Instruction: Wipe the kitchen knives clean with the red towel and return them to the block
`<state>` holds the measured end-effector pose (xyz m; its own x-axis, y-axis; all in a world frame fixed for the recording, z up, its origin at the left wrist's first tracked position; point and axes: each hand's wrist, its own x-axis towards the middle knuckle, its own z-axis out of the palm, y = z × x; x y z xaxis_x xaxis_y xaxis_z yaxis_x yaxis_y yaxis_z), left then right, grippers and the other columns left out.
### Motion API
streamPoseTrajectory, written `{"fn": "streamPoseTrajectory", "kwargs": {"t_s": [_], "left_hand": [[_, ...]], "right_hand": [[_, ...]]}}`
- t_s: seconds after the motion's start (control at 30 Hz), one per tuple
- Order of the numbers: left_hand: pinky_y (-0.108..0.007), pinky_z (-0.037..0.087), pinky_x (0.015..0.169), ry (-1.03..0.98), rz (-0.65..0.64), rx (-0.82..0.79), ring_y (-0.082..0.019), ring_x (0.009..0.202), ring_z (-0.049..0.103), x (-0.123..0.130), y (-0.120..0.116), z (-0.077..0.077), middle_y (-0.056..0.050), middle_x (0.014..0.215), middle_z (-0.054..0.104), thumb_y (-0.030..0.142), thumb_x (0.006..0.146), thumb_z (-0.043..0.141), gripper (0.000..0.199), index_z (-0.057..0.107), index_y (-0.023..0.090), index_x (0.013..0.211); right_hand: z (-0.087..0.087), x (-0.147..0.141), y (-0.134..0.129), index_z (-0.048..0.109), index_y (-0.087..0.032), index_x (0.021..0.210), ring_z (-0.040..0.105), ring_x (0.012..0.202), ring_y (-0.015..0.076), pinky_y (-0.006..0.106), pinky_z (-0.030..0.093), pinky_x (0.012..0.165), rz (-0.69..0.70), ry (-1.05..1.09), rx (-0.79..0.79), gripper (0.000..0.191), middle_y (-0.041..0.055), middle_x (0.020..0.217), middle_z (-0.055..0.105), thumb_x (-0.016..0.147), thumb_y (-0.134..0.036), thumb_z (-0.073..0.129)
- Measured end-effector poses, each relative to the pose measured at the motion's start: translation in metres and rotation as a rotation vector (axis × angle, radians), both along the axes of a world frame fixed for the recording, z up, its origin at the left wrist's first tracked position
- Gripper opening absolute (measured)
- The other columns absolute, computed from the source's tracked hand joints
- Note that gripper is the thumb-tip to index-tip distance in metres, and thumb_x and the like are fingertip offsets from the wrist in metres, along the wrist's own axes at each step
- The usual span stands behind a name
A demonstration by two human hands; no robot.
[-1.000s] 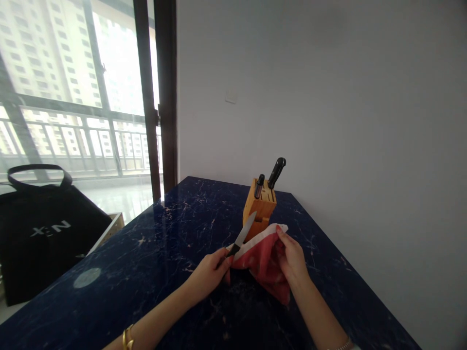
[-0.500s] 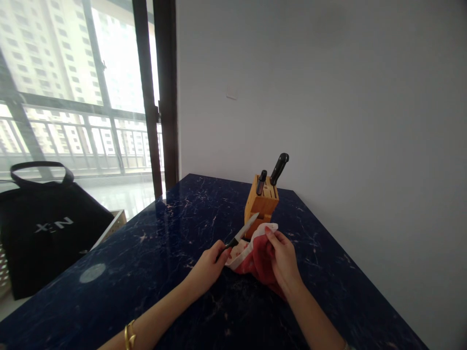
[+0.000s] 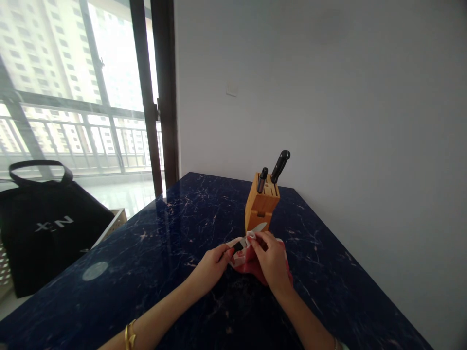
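The left grip is closed around the black handle of a knife, its blade slanting up and to the right. The right grip is closed to a pinch, folding a red and white cloth over the blade; the tip pokes out beyond. The rest of the cloth droops low over the counter; I cannot tell how much touches. Just beyond stands a wooden block, two dark handles rising from its top. The counter is glossy dark blue with pale veins, a pale round spot near its left edge. A plain grey wall rises behind and to the right, bearing a small plate. Leftward, a black bag sits by a pale basket, before tall windows facing a railing and high buildings.
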<state>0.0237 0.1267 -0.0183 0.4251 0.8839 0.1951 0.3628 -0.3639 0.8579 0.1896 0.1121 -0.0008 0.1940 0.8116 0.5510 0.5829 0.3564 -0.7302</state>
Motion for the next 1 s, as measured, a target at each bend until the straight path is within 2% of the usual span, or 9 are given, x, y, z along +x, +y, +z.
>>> {"fn": "streamPoseTrajectory", "kwargs": {"t_s": [0.07, 0.2, 0.4, 0.57, 0.73, 1.0], "left_hand": [[-0.021, 0.033, 0.054, 0.002, 0.009, 0.003, -0.011, 0.056, 0.044, -0.0007, 0.0009, -0.0004, 0.002, 0.062, 0.052, 0.041, 0.085, 0.032, 0.035, 0.055, 0.016, 0.073], [-0.021, 0.034, 0.055, 0.024, 0.019, 0.021, -0.012, 0.058, 0.047, -0.0024, 0.0031, -0.0008, 0.001, 0.063, 0.055, 0.039, 0.085, 0.034, 0.034, 0.055, 0.016, 0.072], [-0.022, 0.035, 0.057, 0.044, 0.005, 0.048, -0.013, 0.062, 0.051, -0.0033, 0.0013, 0.0041, 0.0, 0.067, 0.059, 0.038, 0.085, 0.033, 0.034, 0.057, 0.016, 0.075], [-0.022, 0.036, 0.058, 0.045, -0.007, 0.067, -0.013, 0.062, 0.052, -0.0036, -0.0017, 0.0055, -0.001, 0.069, 0.06, 0.035, 0.086, 0.034, 0.032, 0.058, 0.016, 0.077], [-0.022, 0.037, 0.061, 0.037, -0.022, 0.084, -0.014, 0.066, 0.053, -0.0035, -0.0025, 0.0062, -0.001, 0.073, 0.062, 0.033, 0.086, 0.034, 0.03, 0.059, 0.017, 0.082], [-0.022, 0.036, 0.058, 0.042, 0.032, 0.074, -0.014, 0.062, 0.052, -0.0033, -0.0022, 0.008, -0.001, 0.069, 0.06, 0.033, 0.085, 0.033, 0.032, 0.057, 0.016, 0.073]], "right_hand": [[-0.0002, -0.0005, 0.0002, 0.064, -0.018, 0.081, 0.058, 0.075, 0.018, 0.028, 0.044, 0.07, -0.006, -0.008, 0.002, 0.017, 0.0053, 0.08, 0.063, 0.077, -0.03, 0.053], [0.0002, -0.0076, -0.0023, 0.064, -0.019, 0.079, 0.058, 0.075, 0.0167, 0.026, 0.044, 0.069, 0.077, -0.028, -0.033, 0.016, 0.0038, 0.078, 0.062, 0.078, -0.027, 0.051], [0.0012, -0.0022, -0.0005, 0.064, -0.018, 0.083, 0.057, 0.079, 0.0181, 0.029, 0.042, 0.074, 0.004, -0.012, -0.025, 0.017, 0.0055, 0.082, 0.062, 0.079, -0.027, 0.05], [-0.0041, -0.0068, -0.0011, 0.063, -0.019, 0.08, 0.056, 0.076, 0.0175, 0.028, 0.043, 0.071, 0.076, -0.033, -0.049, 0.016, 0.0045, 0.079, 0.061, 0.08, -0.026, 0.049], [-0.0056, -0.0073, -0.0008, 0.063, -0.018, 0.082, 0.057, 0.078, 0.0184, 0.028, 0.043, 0.072, 0.044, -0.024, -0.026, 0.017, 0.0059, 0.082, 0.062, 0.079, -0.028, 0.05], [0.0019, -0.009, -0.0042, 0.064, -0.019, 0.078, 0.057, 0.073, 0.0181, 0.028, 0.044, 0.068, 0.088, -0.062, -0.083, 0.017, 0.0045, 0.077, 0.062, 0.079, -0.029, 0.05]]}}
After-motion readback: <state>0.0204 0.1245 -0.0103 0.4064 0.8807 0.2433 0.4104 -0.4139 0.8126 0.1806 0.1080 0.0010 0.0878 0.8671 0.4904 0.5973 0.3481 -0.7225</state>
